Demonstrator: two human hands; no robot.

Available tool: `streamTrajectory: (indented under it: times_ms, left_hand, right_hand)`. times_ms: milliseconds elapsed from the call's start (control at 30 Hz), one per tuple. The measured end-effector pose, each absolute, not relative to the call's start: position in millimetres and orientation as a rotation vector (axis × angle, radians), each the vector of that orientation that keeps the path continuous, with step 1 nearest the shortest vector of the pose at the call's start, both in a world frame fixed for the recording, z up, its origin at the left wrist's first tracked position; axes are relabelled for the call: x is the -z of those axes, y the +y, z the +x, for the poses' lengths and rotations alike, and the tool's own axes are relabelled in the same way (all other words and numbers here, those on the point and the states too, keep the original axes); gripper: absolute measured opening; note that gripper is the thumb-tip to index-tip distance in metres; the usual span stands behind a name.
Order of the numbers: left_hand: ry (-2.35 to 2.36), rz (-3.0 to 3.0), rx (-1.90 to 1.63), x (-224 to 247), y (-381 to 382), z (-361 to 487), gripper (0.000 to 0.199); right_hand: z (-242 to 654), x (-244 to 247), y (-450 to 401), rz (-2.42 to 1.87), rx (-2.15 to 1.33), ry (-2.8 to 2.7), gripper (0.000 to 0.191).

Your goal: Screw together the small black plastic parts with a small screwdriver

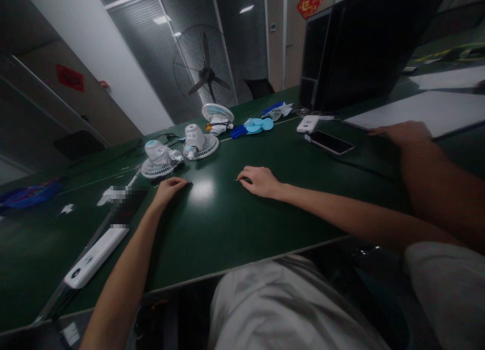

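Observation:
My left hand (170, 189) rests on the green table with thumb and fingers pinched together. A tiny dark piece (190, 182) shows at its fingertips, too small to name. To the right, my right hand (262, 181) is curled on the tabletop around a small dark-handled tool (246, 180) with a thin tip pointing left; my fingers hide most of it. Beyond my left hand lie two small white fans, a nearer fan (161, 160) and a second fan (199, 142), both with their grilles face down. Bare tabletop separates my two hands.
A third white fan (217, 118) stands farther back, near light blue fan blades (259, 125). A phone (329, 142) and a white power bank (307, 123) lie to the right. Another person's hand (407, 133) reaches in there. A white power strip (96, 256) sits at left.

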State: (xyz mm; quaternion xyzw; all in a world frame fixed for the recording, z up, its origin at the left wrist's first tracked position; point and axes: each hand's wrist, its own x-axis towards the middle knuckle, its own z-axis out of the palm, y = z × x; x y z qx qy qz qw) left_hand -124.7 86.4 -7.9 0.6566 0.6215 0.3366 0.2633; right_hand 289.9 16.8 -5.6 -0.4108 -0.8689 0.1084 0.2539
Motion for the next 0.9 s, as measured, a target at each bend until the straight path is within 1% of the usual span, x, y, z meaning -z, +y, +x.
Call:
streamTrajectory:
  times_ms: [233, 400, 500, 633, 900]
  left_hand:
    - [1.555, 1.775, -0.694, -6.9, 76.6, -113.0, 0.052]
    - [1.389, 1.873, -0.592, -13.3, 60.0, -74.9, 0.042]
    - [1.263, 1.95, -0.59, -4.4, 47.8, -34.1, 0.038]
    - [1.102, 2.03, -0.603, 10.6, 31.5, 9.9, 0.035]
    - [0.977, 2.099, -0.613, 10.4, 23.4, 13.9, 0.031]
  right_hand:
    - [288.5, 7.2, 18.2, -1.117, -0.271, -2.356, 0.03]
    - [288.4, 6.0, 17.3, -1.022, -0.261, -2.369, 0.025]
    - [288.0, 3.8, 14.9, -0.902, -0.268, -2.405, 0.018]
    - [289.0, 1.9, 11.7, -0.779, -0.284, -2.432, 0.02]
    - [290.4, 2.9, 11.3, -0.719, -0.288, -2.418, 0.021]
